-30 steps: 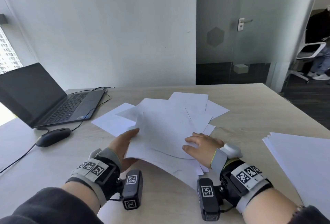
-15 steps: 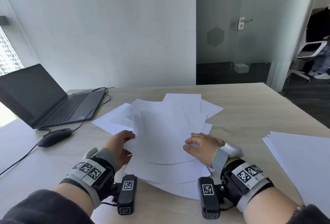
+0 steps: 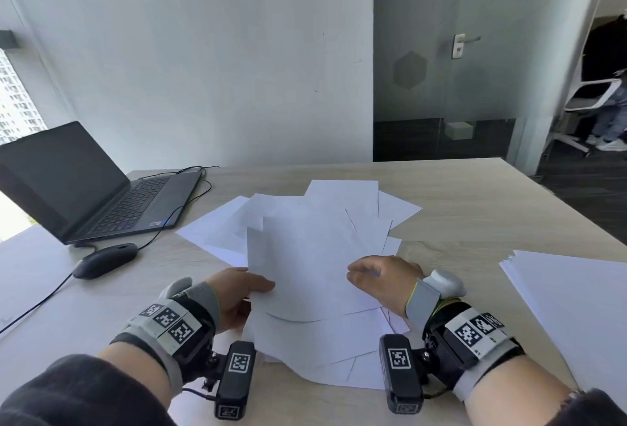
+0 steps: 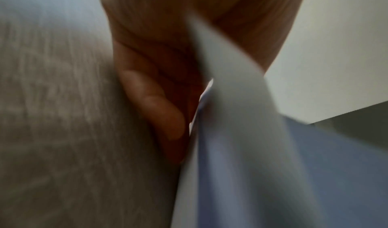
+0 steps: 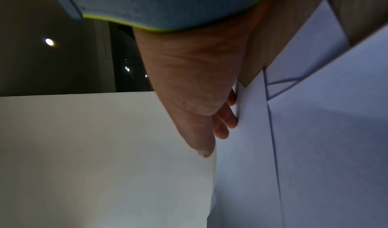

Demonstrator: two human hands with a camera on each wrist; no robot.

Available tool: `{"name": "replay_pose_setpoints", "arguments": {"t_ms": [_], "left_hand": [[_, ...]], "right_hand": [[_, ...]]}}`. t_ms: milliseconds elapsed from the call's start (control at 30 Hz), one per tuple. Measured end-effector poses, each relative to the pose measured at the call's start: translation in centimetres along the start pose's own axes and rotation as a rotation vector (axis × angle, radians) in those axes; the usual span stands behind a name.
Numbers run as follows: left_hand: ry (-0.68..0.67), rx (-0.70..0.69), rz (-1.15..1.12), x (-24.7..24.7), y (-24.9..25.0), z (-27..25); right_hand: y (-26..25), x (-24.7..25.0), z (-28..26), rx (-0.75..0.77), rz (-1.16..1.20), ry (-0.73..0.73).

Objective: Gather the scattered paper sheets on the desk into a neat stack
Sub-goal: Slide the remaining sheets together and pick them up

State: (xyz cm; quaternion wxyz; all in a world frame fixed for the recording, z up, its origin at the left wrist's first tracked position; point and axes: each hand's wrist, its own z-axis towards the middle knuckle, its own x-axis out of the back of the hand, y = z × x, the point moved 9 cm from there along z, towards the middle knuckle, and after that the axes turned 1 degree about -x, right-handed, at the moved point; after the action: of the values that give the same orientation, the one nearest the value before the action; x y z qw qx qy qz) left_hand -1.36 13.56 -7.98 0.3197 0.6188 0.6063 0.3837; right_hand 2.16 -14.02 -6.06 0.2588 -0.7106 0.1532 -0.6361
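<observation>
Several white paper sheets (image 3: 339,208) lie fanned and overlapping in the middle of the desk (image 3: 475,208). The top sheet (image 3: 305,256) curls upward along its left side. My left hand (image 3: 244,290) grips that sheet's left edge, thumb on top and fingers underneath; the blurred left wrist view shows fingers (image 4: 155,107) against the paper edge (image 4: 241,132). My right hand (image 3: 376,276) holds the sheet's right edge with curled fingers. In the right wrist view the thumb (image 5: 199,140) lies on the raised sheet (image 5: 105,148) and the fingers touch the flat sheets (image 5: 315,148) behind it.
A separate stack of white paper (image 3: 570,307) lies at the desk's right edge. An open laptop (image 3: 68,181) stands at the far left, with a black mouse (image 3: 105,259) and its cable in front of it. Bare wood shows behind and right of the pile.
My left hand has drawn back toward me and shifted from lying under the pile's edge to gripping the top sheet, whose left side now stands up. The right hand has barely moved.
</observation>
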Motion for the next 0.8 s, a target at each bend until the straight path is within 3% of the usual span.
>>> {"name": "replay_pose_setpoints", "arguments": {"t_ms": [167,267,367,467,667,800], "left_hand": [[-0.021,-0.081,-0.093,0.3,0.4,0.4],[-0.039,-0.119,-0.194,0.2,0.9,0.2],[-0.004,-0.129,-0.287,0.5,0.9,0.0],[0.001,-0.134,-0.366,0.4,0.5,-0.3],[-0.064,-0.129,-0.428,-0.2,-0.5,-1.3],[-0.125,-0.126,-0.464,-0.4,-1.3,-1.9]], "right_hand": [[0.6,0.3,0.6,-0.015,0.198,0.05],[1.2,1.6,1.0,-0.013,0.349,0.18],[2.8,3.1,1.2,-0.096,0.492,0.31],[4.3,3.3,1.2,-0.204,0.629,0.326],[4.9,0.9,1.3,-0.361,0.925,0.107],[4.3,-1.0,1.1,-0.406,0.991,-0.076]]}}
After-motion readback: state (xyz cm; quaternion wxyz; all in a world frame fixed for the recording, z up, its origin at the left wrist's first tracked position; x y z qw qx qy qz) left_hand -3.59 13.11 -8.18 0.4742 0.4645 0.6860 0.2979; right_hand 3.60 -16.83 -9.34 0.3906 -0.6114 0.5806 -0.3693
